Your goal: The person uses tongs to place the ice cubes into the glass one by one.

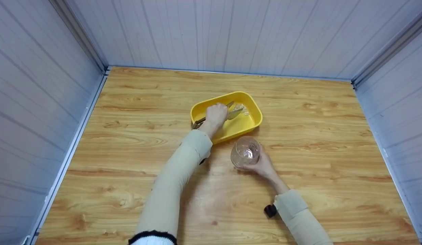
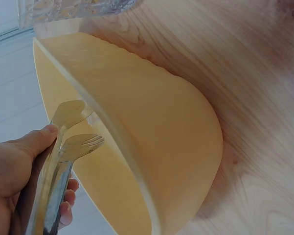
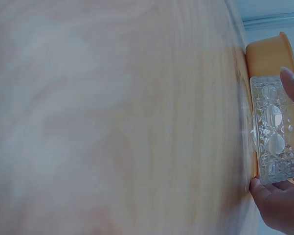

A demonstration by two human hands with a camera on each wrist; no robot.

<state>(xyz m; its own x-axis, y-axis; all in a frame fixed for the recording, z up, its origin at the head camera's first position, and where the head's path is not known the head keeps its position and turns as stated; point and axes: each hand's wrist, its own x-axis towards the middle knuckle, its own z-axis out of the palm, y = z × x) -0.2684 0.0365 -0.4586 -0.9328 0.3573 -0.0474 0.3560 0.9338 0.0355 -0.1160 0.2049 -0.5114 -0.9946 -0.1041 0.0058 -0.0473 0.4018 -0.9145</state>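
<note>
My left hand (image 1: 216,115) grips metal tongs (image 1: 235,113) over the yellow tub (image 1: 201,105); in the left wrist view the two tong tips (image 2: 88,147) stand apart, one of them fork-like. Small clear pieces, perhaps ice (image 1: 243,109), lie in the tub's far right end, just beyond the tongs. My right hand (image 1: 264,166) holds a clear patterned glass (image 1: 245,152) by its side, near the tub's front edge. The right wrist view shows the glass (image 3: 274,127) upright, with the thumb and fingers around it. Whether anything lies inside the glass, I cannot tell.
Tub and glass are on a wood-grain table (image 1: 146,102). Pale panels (image 1: 211,34) rise behind and on both sides. A dark strapped device (image 1: 270,211) sits at the right wrist.
</note>
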